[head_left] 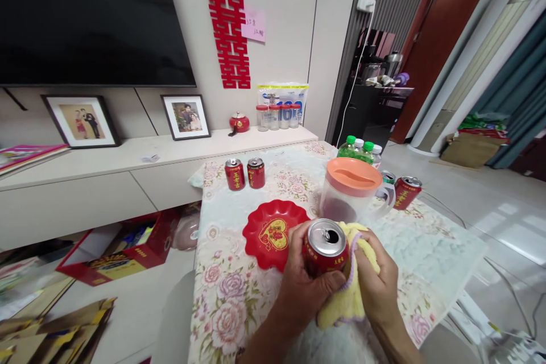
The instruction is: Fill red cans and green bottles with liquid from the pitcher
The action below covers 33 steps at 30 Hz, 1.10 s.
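My left hand [305, 284] is wrapped around an opened red drink can [327, 242], its silver top facing up toward me. A yellow cloth [343, 301] with a purple edge is gripped in my right hand [379, 276] and pressed against the can's right side. Just beyond the can stands a clear plastic pitcher [341, 205] with an orange lid. A red scalloped plate [260, 244] with a gold heart lies to the left, partly hidden by my left hand. Two more red cans [235, 175] stand side by side farther back on the table.
A flowered tablecloth [230, 318] covers the table. Green-capped bottles [356, 149] and another red can [406, 192] stand behind and right of the pitcher. Beyond is a white cabinet [149, 168] with framed photos and jars. A red box [123, 250] sits on the floor left.
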Available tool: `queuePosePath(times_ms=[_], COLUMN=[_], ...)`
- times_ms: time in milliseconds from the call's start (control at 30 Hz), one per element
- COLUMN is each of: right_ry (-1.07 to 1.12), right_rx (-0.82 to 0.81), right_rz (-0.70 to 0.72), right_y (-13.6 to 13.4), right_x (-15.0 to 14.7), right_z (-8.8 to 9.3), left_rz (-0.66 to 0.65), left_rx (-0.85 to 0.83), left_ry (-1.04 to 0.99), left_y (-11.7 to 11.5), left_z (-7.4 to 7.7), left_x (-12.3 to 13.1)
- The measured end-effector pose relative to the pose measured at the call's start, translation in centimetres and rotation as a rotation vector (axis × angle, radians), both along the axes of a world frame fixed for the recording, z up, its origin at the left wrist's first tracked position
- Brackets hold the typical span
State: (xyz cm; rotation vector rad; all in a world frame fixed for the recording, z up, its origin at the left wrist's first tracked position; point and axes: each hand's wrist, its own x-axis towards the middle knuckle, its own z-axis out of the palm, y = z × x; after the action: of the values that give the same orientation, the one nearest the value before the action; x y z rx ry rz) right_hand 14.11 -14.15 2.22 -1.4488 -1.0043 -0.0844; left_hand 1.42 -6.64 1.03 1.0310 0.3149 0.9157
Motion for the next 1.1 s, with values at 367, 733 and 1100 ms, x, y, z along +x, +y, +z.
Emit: queuePosePath(times_ms=[367,733,1100], right_ry=[0.023,-0.325,-0.002], right_rx=[-0.149,0.109,0.001], right_rz=[0.077,-0.200,-0.074], right_y=[0.0,-2.7,-0.1], right_x=[-1.7,-0.3,-0.3], right_z=[-0.3,1.5,-0.2], left_rz=[0.104,-0.263,-0.132], left_rx=[-0.129,-0.004,-0.043], left_ry=[-0.033,-0.041,-0.064], left_y=[0.6,-1.1,-1.3], left_z=[1.3,1.1,0.1], left_x=[-0.2,0.3,0.1])
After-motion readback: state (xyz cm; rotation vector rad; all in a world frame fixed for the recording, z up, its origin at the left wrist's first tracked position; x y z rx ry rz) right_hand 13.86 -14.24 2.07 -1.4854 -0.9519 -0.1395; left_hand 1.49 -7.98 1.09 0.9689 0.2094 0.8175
